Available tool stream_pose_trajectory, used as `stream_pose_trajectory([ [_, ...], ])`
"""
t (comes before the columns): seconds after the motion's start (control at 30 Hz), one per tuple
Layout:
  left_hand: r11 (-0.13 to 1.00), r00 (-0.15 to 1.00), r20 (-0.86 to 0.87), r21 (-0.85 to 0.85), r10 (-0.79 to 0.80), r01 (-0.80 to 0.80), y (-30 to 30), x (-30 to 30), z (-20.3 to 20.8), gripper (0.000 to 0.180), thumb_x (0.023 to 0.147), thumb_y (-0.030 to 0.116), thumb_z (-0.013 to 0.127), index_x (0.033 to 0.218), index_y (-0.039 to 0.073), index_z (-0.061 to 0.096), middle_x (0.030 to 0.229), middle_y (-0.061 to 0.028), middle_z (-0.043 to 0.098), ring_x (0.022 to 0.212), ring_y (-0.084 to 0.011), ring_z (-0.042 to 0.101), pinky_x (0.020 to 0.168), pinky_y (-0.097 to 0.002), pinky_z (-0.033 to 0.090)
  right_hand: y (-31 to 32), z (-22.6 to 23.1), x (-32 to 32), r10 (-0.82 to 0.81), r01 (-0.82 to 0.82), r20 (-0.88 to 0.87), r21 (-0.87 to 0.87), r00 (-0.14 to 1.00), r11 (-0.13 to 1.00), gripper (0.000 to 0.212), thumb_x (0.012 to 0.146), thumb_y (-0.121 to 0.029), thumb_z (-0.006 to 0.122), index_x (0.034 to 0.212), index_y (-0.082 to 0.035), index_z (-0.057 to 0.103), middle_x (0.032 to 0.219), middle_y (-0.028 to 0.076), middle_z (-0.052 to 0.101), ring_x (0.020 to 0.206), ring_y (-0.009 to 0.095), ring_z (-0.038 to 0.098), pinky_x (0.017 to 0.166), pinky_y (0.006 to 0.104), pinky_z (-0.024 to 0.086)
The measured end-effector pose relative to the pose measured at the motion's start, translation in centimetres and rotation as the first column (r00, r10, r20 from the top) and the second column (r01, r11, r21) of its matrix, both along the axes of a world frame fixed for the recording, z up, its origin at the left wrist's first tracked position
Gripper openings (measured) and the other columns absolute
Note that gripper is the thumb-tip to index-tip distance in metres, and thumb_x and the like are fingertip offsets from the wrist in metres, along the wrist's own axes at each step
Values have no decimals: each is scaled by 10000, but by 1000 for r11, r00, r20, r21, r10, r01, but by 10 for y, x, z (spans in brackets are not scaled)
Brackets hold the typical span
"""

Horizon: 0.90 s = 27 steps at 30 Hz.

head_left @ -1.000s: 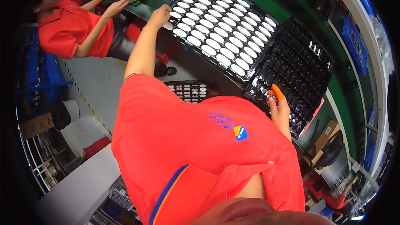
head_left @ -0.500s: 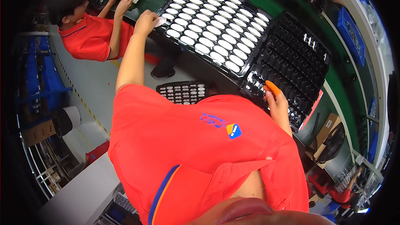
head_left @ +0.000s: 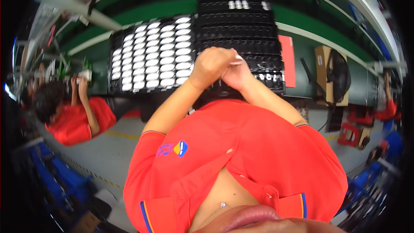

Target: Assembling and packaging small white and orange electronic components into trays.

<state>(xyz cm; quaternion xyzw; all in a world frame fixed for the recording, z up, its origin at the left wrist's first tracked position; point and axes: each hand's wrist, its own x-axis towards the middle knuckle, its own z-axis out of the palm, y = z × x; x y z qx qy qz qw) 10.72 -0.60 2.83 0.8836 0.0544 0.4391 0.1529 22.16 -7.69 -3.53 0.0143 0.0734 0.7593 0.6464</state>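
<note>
My left hand (head_left: 211, 64) and my right hand (head_left: 239, 74) meet above the near left part of the black compartment tray (head_left: 235, 31). The left fingers are curled closed, slightly blurred. A small white piece (head_left: 236, 59) shows at the meeting fingertips; most of it is covered. A bit of the orange finger cover (head_left: 213, 48) peeks out beyond my left hand. My right fingers are mostly hidden behind the left hand. Left of the hands, another black tray (head_left: 111, 45) carries rows of white oval pieces (head_left: 165, 60).
Several small white parts (head_left: 238, 4) sit in the far row of the compartment tray. To its right lie a red sheet (head_left: 287, 60) and a cardboard box (head_left: 321, 71) with a black bag (head_left: 338, 77) against it. A co-worker (head_left: 82, 114) in red works at the left.
My view has turned to the right. My left hand has come from the left end of the oval-piece tray, carrying a white oval piece, over to my right hand.
</note>
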Motion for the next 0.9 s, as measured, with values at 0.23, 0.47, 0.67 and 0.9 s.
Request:
stream_pose_trajectory([
  [0.23,979,985,5,-109,-173,173,-43,75,-6,244,717,-10,645,947,65,616,1005,-58,671,988,-236,640,814,-356,495,-52,42,61,-221,217,-18,-120,975,969,400,985,-293,391,1246,-11,502,1288,129,524,1238,251,460,1058,365,374],
  [0.47,991,993,47,80,-110,106,-76,117,-24,239,730,28,688,860,171,548,1102,22,674,1131,-158,576,1025,-340,315,-91,35,103,-239,241,34,-136,971,961,357,997,-308,381,1191,-63,554,1189,95,582,1115,212,548,968,338,443],
  [0.67,979,983,-10,81,-184,185,-87,147,-14,142,696,65,701,724,150,589,962,16,685,1027,-196,610,915,-359,394,-105,20,138,-140,141,33,-50,990,989,365,1004,-304,368,1168,-20,527,1116,96,587,1045,211,571,937,330,460],
  [0.9,993,991,-113,-102,-69,57,-100,166,-12,212,672,26,676,864,115,662,920,-5,657,935,-228,613,867,-369,431,-119,5,156,-153,158,53,-120,987,980,269,1002,-223,391,1118,-19,522,1058,75,588,988,170,585,926,329,473],
])
